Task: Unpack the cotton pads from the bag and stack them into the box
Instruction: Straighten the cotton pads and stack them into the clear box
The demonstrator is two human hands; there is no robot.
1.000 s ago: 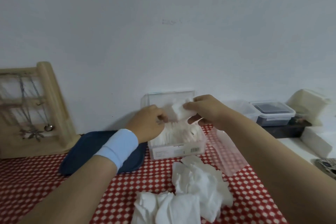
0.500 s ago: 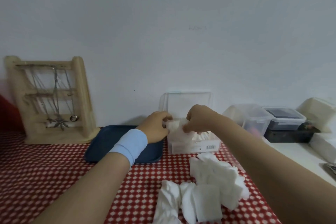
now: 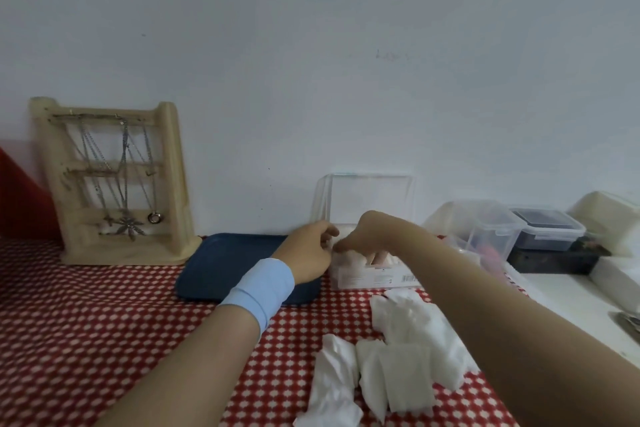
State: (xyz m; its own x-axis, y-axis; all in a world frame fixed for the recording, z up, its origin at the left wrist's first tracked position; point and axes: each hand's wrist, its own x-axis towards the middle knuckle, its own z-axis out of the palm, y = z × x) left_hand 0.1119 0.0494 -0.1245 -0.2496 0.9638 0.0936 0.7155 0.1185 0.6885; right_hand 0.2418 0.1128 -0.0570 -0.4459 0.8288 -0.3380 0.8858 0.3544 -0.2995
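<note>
A clear plastic box (image 3: 367,279) stands at the back of the table with its lid (image 3: 367,198) upright against the wall. White cotton pads (image 3: 349,258) lie inside it. My right hand (image 3: 372,236) reaches over the rim, its fingers pointing down into the box onto the pads. My left hand (image 3: 308,253), with a light blue wristband, sits at the box's left side with its fingers loosely curled and nothing seen in them. A loose pile of cotton pads (image 3: 408,333) lies on the red checked cloth in front of the box, with crumpled white pieces (image 3: 336,388) nearer to me.
A dark blue tray (image 3: 221,267) lies left of the box, under my left wrist. A wooden jewellery stand (image 3: 114,184) with chains leans at the back left. Clear lidded containers (image 3: 485,229) and a dark-filled one (image 3: 543,225) stand at the right on a white surface.
My right hand has lowered the pad it held above the box down into the box. My left hand has come off the pad. The view has shifted right and back.
</note>
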